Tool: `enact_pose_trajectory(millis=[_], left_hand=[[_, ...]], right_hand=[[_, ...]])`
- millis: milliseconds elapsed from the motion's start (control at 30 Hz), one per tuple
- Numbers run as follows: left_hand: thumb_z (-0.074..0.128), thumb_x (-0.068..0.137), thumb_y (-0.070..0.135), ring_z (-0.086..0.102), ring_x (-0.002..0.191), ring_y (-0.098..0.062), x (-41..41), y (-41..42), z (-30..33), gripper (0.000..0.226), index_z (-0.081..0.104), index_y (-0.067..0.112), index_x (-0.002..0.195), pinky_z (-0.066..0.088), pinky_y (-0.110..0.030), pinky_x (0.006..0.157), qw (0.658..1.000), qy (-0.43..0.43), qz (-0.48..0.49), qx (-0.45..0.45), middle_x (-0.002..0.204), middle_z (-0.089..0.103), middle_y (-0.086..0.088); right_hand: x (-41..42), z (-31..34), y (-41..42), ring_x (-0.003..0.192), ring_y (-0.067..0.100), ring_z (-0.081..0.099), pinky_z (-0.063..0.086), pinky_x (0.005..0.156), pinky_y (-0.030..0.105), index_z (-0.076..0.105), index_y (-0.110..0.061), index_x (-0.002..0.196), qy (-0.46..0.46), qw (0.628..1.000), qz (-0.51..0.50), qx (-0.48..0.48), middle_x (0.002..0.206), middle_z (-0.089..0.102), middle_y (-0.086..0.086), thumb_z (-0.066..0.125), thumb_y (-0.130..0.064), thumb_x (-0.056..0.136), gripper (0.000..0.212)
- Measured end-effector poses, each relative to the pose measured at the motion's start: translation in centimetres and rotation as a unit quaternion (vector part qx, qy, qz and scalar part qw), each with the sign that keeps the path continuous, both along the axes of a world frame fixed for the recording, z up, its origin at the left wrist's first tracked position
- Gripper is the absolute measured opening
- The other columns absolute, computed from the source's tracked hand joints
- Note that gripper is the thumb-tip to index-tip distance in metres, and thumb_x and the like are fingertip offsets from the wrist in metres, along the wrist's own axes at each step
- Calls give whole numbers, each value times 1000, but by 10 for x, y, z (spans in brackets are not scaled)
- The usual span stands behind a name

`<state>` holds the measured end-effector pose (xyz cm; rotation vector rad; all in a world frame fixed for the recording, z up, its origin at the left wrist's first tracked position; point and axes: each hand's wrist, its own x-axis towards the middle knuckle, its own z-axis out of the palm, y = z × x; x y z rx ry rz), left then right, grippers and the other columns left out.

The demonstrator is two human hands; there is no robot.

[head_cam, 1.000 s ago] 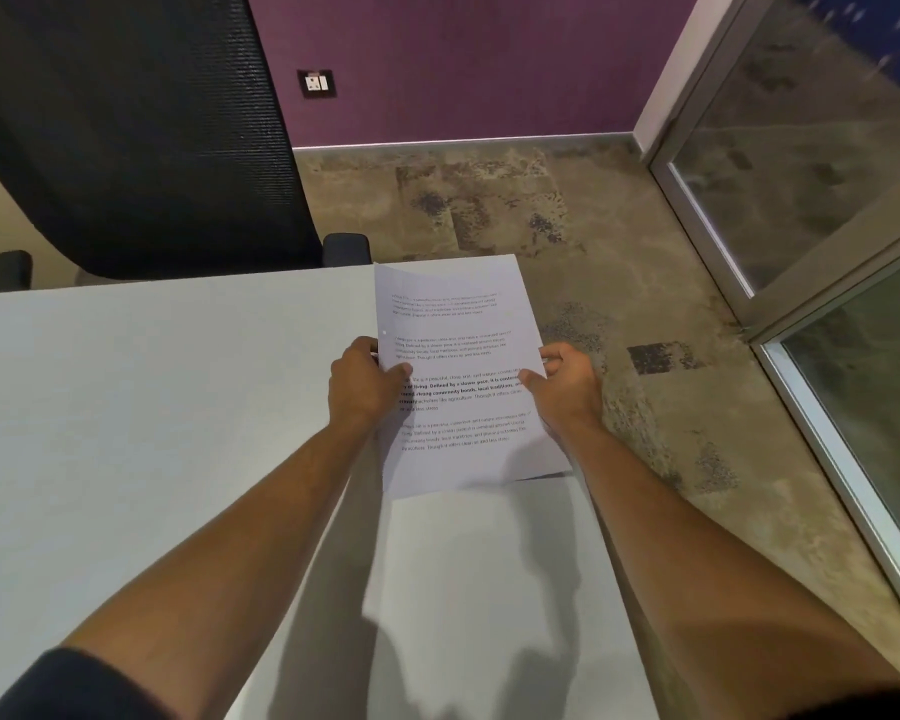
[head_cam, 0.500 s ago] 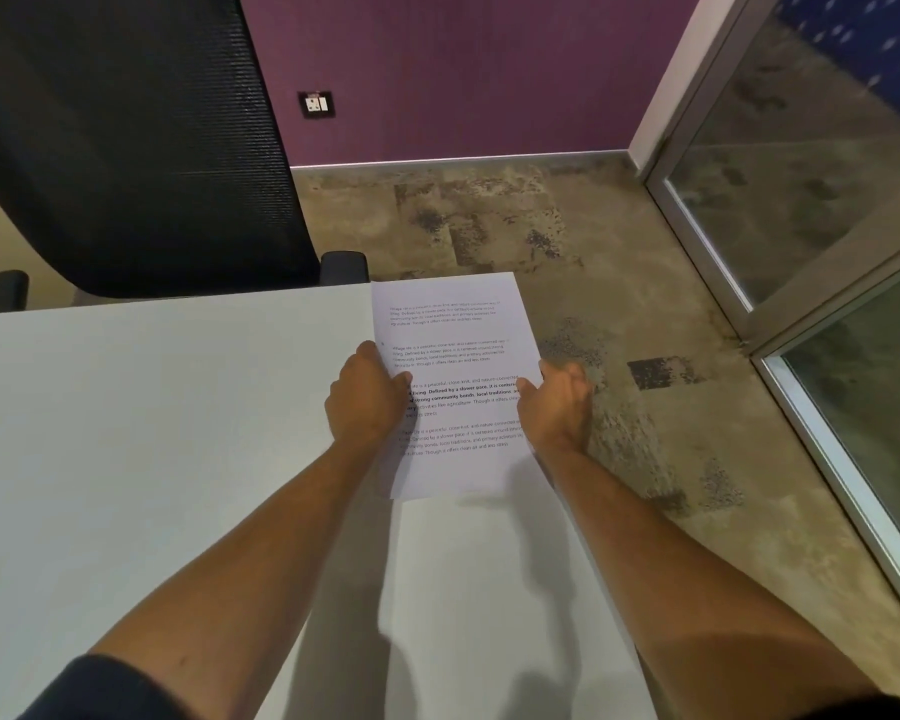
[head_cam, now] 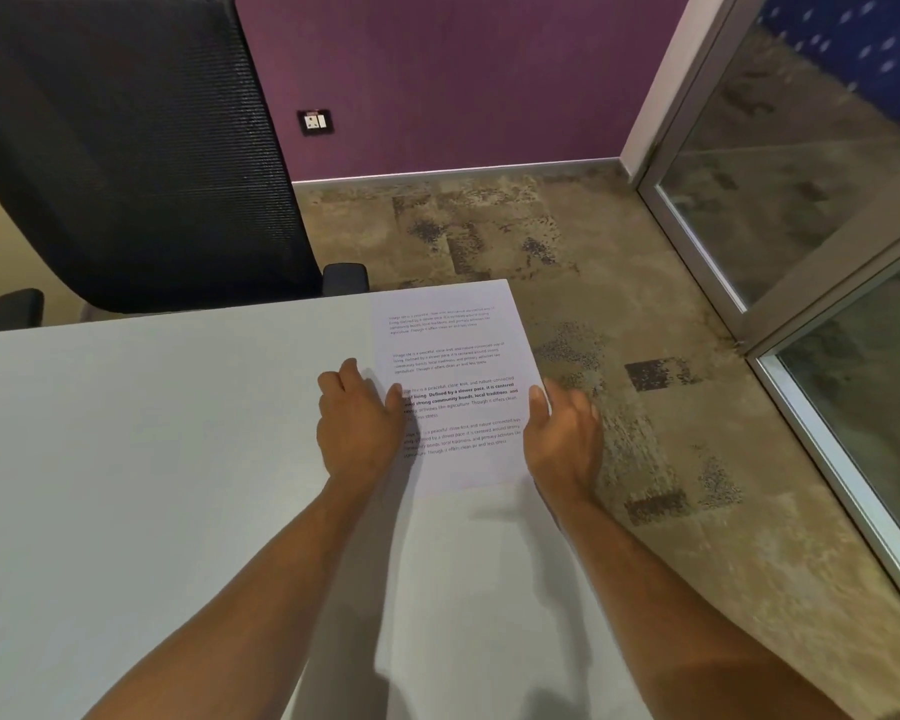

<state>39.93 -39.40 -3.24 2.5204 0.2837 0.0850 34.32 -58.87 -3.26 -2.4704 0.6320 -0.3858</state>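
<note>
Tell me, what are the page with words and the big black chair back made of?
The printed sheet looks like thin matte white paper, carrying black printed lines. The chair back seems to be black woven mesh, probably synthetic: a fine ribbed weave shows, with no shine.

**Small office corner, purple wall, glass at right**

Pale grey surface (head_cam: 152,459) fills lower left, w/ soft shadows on it. Behind its far edge: black mesh chair (head_cam: 126,148), back tall and wide, one dark armrest (head_cam: 345,277) at surface's far edge, another (head_cam: 9,309) at far left. Beige wall (head_cam: 1,241) shows low beside chair. Back wall (head_cam: 463,70) is purple, w/ a black-framed socket (head_cam: 315,122) low down and a pale skirting (head_cam: 453,171) along the bottom. Floor (head_cam: 489,236): brown-tan carpet w/ dark mottled patches. At right, a glass partition (head_cam: 801,174) in a silver metal frame (head_cam: 692,241) reflects the carpet; blue shows through top rt. Light is dim, even, warm.
</note>
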Motion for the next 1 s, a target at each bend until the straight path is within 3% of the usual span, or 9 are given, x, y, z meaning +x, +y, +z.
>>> enact_pose_trajectory(millis=[167,333,467,667,1000], left_hand=[[60,91,38,61,105,-33,-43,23,12,55,45,10,136,54,-45,83,1000,4,-21,-21,135,46,-16],[63,89,28,58,107,-32,-102,51,32,40,58,10,124,47,-41,86,998,8,-66,-19,126,55,-14],[66,87,26,58,103,-32,-155,88,47,32,65,10,114,47,-40,84,994,16,-106,6,117,61,-13],[67,86,28,59,104,-31,-235,154,62,29,67,12,110,46,-39,82,996,39,-78,19,115,64,-10],[67,86,28,54,112,-31,-329,274,71,31,67,11,112,44,-40,88,996,73,-17,42,119,61,-11]], right_hand=[[-54,9,33,106,36,60,50,86,41,68,0,116,-47,998,32,2,110,69,16,61,-22,95,31],[-110,22,75,107,29,65,57,88,41,70,-3,115,-41,996,60,54,115,72,13,68,-26,89,35],[-152,34,106,104,29,68,54,87,35,72,-3,111,-33,995,81,47,111,73,13,74,-24,85,33],[-206,53,152,132,18,49,35,110,28,56,-17,135,102,981,150,64,140,57,1,48,-43,98,46],[-296,50,250,134,15,47,30,111,23,54,-16,137,148,966,210,32,142,56,1,50,-41,98,47]])
